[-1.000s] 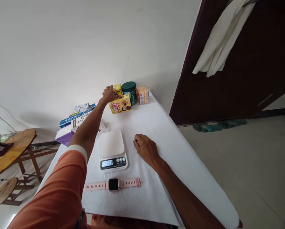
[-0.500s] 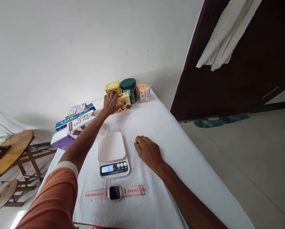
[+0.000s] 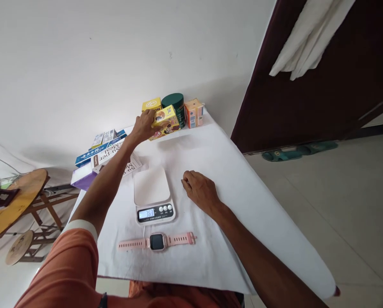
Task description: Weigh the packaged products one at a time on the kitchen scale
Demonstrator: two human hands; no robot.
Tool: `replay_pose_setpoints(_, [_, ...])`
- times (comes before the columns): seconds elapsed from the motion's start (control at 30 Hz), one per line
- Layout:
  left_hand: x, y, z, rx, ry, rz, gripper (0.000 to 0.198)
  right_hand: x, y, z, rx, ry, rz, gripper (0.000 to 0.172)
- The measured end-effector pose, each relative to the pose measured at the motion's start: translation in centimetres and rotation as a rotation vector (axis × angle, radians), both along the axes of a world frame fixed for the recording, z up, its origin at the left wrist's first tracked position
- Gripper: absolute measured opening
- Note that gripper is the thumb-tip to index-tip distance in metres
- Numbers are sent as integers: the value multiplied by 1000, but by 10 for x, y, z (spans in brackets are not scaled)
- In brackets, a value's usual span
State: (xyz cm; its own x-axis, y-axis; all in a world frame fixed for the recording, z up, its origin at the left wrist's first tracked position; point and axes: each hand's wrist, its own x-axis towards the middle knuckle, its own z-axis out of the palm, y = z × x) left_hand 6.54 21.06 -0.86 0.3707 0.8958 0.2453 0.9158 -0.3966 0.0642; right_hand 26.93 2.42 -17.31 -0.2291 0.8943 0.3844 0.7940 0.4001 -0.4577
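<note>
Your left grip (image 3: 144,126) is closed round the left end of the yellow snack box (image 3: 166,121), held tilted just clear of the bench (image 3: 230,171) at its far end, long axis running rightward from the grip, with the green canister (image 3: 176,106) and orange carton (image 3: 194,113) just behind it. Your right grip (image 3: 200,191) rests loosely spread and empty, just right of the scale (image 3: 152,192) and well nearer you; bare bench lies open between the box and the scale

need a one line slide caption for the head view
Left hand grips a yellow snack box at the far end of the table; right hand rests beside a kitchen scale
</note>
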Motion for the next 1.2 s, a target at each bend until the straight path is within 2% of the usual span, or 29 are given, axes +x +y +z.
replay_pose_setpoints(0.1, [-7,-42,27,-14,15,-74,36,0,-1,2,-39,-3,4,16])
replay_pose_setpoints(0.2, [-15,-100,44,-86,39,-80,33,0,0,4,-63,-5,6,12])
replay_pose_setpoints(0.3, [-28,-153,42,-167,54,-62,29,0,0,5,-71,-9,6,12])
replay_pose_setpoints(0.4, [-42,-185,26,-217,65,-83,28,0,0,6,-66,-8,13,12])
replay_pose_setpoints(0.57, [-54,-200,4,-233,29,-74,34,1,0,3,-47,10,19,13])
replay_pose_setpoints(0.73, [-54,-203,3,-174,2,-77,60,3,2,-1,-63,8,11,14])
replay_pose_setpoints(0.8, [-55,-205,4,-158,10,-66,55,4,1,-2,-63,20,15,13])
replay_pose_setpoints(0.9, [-64,-213,7,-164,20,-72,37,4,1,-3,-69,40,10,13])
replay_pose_setpoints(1.0, [-88,-233,14,-80,-64,-38,32,4,0,-2,-68,58,14,13])
replay_pose_setpoints(1.1, [-127,-259,19,40,-125,111,33,3,-1,0,-56,67,32,14])
replay_pose_setpoints(1.2, [-169,-277,9,59,-87,259,34,3,-2,2,-55,76,37,13])
